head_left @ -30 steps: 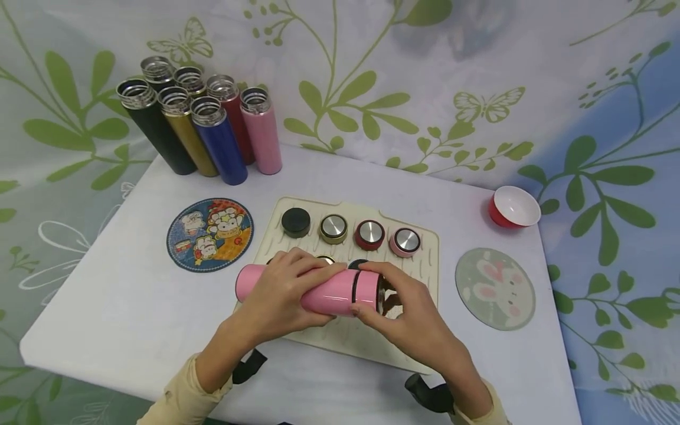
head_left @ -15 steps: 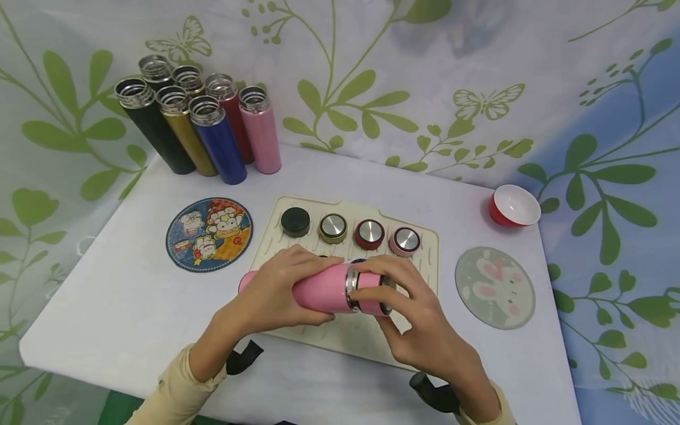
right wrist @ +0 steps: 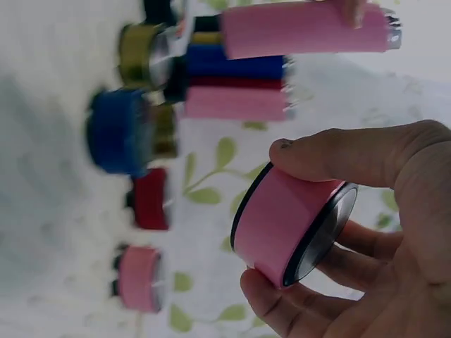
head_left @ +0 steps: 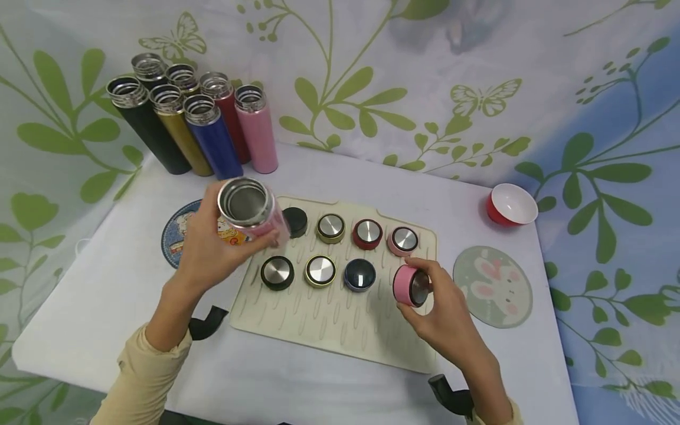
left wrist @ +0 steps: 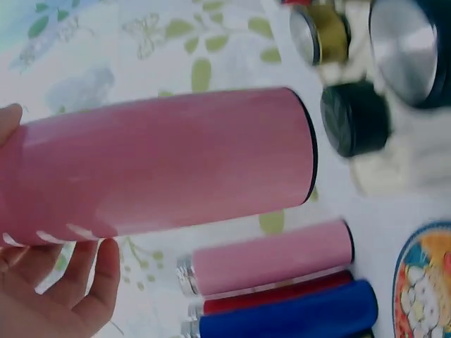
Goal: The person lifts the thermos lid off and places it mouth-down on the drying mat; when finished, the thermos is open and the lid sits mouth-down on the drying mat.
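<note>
My left hand [head_left: 206, 248] grips an uncapped pink thermos bottle [left wrist: 169, 162], its steel mouth tipped toward the head camera. The bottle is held above the table, over the blue cartoon mat and the beige mat's left edge. On the right, my right hand [head_left: 448, 310] pinches a pink bottle lid [right wrist: 285, 222] between thumb and fingers, raised over the beige mat [head_left: 340, 324]. Lids stand in two rows on that mat: black [head_left: 294, 221], gold [head_left: 330, 228], red [head_left: 367, 234] and pink [head_left: 402, 241] behind; dark green [head_left: 277, 272], gold-rimmed [head_left: 320, 271] and blue [head_left: 359, 275] in front.
Several uncapped bottles stand together at the back left, among them a blue bottle [head_left: 215, 141] and another pink bottle [head_left: 259, 133]. A round cartoon mat [head_left: 172, 239] lies at left, a round rabbit mat [head_left: 494, 289] at right. A red bowl [head_left: 496, 212] sits near the back right corner.
The pink lid has come off the pink bottle. My left hand has carried the bottle left and up, turning its mouth upward; my right hand has moved slightly right with the lid.
</note>
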